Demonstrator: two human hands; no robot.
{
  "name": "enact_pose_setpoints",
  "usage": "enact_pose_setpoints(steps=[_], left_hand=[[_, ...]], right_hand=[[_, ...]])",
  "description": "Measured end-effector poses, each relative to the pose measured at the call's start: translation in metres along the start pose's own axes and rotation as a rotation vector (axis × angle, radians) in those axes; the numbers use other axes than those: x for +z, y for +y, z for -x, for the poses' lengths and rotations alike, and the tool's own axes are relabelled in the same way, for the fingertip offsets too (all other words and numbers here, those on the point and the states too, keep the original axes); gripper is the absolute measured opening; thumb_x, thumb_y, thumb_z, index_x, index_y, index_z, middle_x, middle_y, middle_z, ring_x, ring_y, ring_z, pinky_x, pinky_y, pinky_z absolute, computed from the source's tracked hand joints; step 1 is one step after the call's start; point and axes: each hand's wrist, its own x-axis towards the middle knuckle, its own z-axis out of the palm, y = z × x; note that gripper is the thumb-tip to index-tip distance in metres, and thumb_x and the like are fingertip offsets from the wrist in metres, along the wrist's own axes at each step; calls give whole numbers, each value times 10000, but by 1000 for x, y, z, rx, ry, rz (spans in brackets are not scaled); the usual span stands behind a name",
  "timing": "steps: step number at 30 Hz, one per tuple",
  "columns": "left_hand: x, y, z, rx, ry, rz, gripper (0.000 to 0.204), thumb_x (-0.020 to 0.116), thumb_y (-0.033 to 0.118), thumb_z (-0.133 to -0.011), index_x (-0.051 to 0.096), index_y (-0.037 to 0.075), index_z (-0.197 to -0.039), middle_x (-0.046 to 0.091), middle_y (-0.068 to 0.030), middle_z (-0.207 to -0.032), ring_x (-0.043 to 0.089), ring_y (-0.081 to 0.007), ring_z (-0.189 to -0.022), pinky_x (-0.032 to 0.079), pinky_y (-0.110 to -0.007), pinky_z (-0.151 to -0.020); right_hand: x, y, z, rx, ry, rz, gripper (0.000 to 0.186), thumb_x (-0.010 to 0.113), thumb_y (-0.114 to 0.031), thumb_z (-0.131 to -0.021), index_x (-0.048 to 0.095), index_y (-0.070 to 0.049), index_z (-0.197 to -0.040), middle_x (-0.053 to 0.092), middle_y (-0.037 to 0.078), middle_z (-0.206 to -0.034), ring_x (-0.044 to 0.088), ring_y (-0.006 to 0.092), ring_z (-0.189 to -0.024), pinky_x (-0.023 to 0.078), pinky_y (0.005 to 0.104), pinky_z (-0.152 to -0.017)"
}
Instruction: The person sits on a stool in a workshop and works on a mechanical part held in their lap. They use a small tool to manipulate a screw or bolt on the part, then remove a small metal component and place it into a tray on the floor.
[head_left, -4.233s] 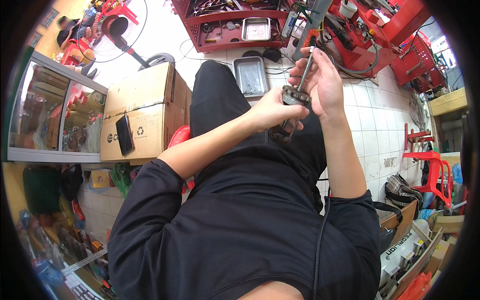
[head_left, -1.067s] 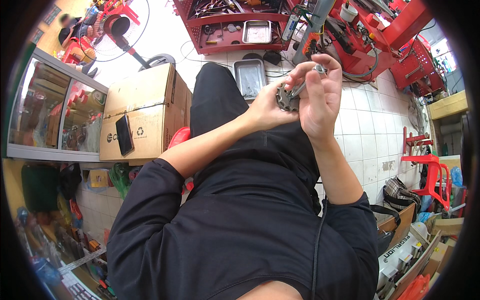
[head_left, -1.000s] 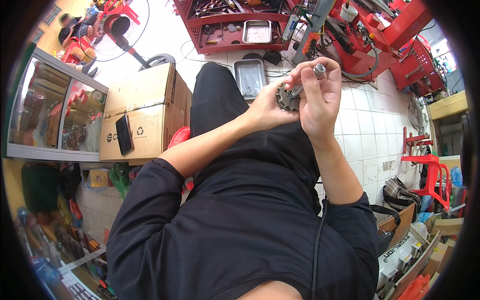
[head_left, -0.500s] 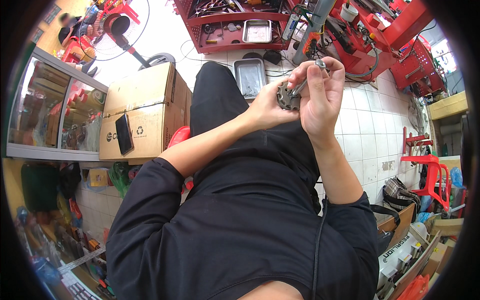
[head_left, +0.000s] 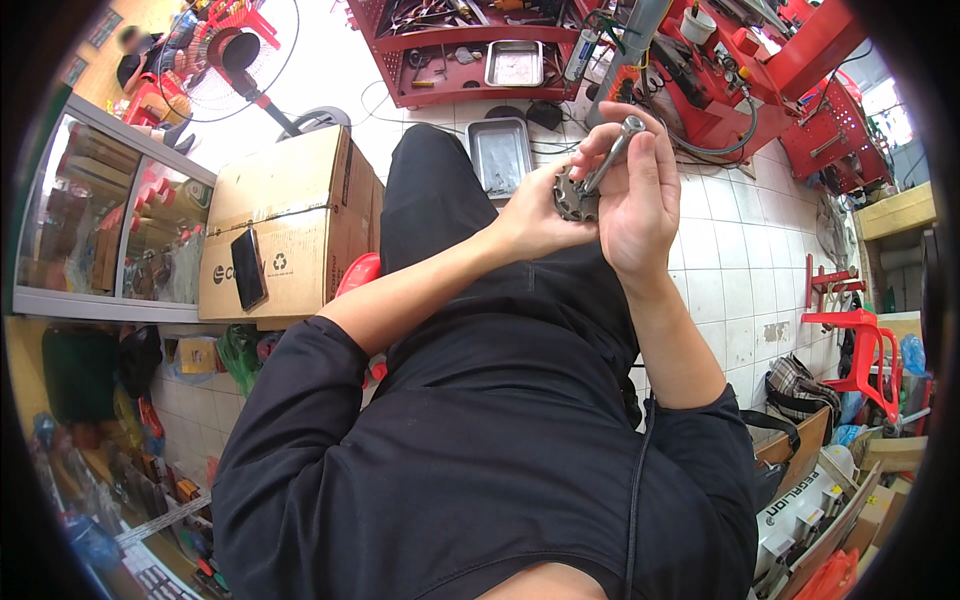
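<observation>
My left hand (head_left: 540,212) grips a dark round metal part with a notched rim (head_left: 565,196), holding it above my lap. A silver wrench (head_left: 609,160) slants up and to the right from the face of that part, its thick rounded end uppermost. My right hand (head_left: 645,200) is on the wrench, with the fingers curled behind the shaft and the thumb up beside it. Where the wrench meets the part is partly covered by my fingers.
A grey metal tray (head_left: 499,150) lies on the tiled floor beyond my knee. Behind it stands a red tool cart (head_left: 420,95). On my left a cardboard box (head_left: 290,190) carries a black phone (head_left: 249,268). To the right is a red plastic chair (head_left: 862,350).
My right hand has shifted slightly, its thumb has moved off the wrench's end, and more of the shaft shows. The left hand keeps its hold on the round part.
</observation>
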Motion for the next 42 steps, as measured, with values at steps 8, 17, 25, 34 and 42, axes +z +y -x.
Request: enact_pose_setpoints(steps=[8,17,25,34,42], left_hand=[[0,2,0,-17,1,-10,587,795,138,-656,535,-5,-1162,622,-62,-964,553,-80,-883,491,-273,-773],[1,-1,0,18,9,-4,604,803,155,-653,534,2,-1172,621,-73,-985,560,-93,-893,493,-288,-789],[1,-4,0,-12,21,-7,611,810,151,-648,526,15,-1172,616,-64,-963,566,-95,-885,498,-294,-782],[0,-6,0,19,7,-21,624,802,148,-655,521,13,-1195,617,-69,-973,566,-98,-891,496,-291,-787],[0,-7,0,-2,0,-11,619,804,144,-655,518,13,-1189,619,-70,-977,562,-97,-900,492,-291,-796]], right_hand=[[-3,4,0,10,17,-40,225,405,-212,-1034,449,-33,-1163,602,77,-904,572,113,-801,457,253,-724],[-5,9,2,-61,-1,47,241,403,-229,-1033,446,-32,-1166,585,85,-903,568,133,-806,467,274,-719],[2,6,3,-67,31,22,226,425,-196,-1025,493,-23,-1154,589,52,-894,554,87,-794,452,237,-709],[4,3,3,-67,32,-9,237,414,-191,-1029,447,-34,-1203,583,54,-904,550,92,-788,456,241,-703],[0,3,2,-22,2,-35,249,428,-193,-1025,438,-30,-1213,579,51,-902,551,95,-788,456,241,-701]])
